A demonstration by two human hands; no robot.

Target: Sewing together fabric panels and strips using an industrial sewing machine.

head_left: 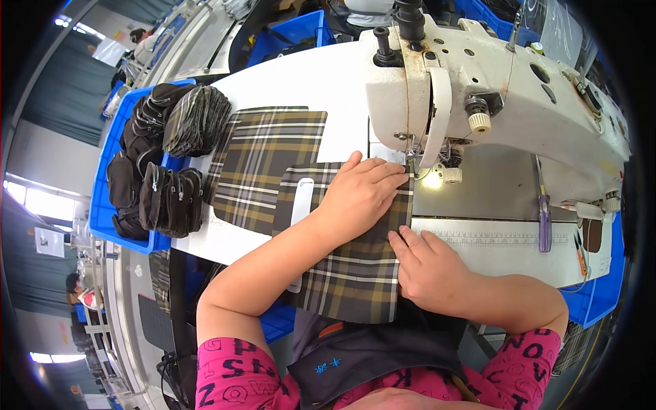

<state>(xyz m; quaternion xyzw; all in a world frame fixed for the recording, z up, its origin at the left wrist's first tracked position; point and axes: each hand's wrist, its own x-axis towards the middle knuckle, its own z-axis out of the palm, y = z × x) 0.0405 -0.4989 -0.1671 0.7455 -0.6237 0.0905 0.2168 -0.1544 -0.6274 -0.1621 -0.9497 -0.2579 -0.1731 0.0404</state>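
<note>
A dark plaid fabric panel (355, 287) with yellow and white stripes lies on the white sewing table, its near end over the front edge. My left hand (365, 195) rests flat on it, fingers outstretched, fingertips near the needle area. At the panel's right edge, my right hand (434, 270) has its fingertips closed together on the fabric. The sewing machine (403, 102) stands over the panel's far right corner, its lamp lit. A long white round-ended shape (301, 198), strip or slot, shows under my left forearm. More plaid panels (266, 157) lie to the left.
A blue bin (102, 198) on the left holds several dark pouches (171, 198) and a plaid stack (197, 119). Right of my hands are a ruler strip (492, 236), a purple-handled screwdriver (544, 222) and an orange tool (582, 263). Another blue bin (290, 34) stands behind.
</note>
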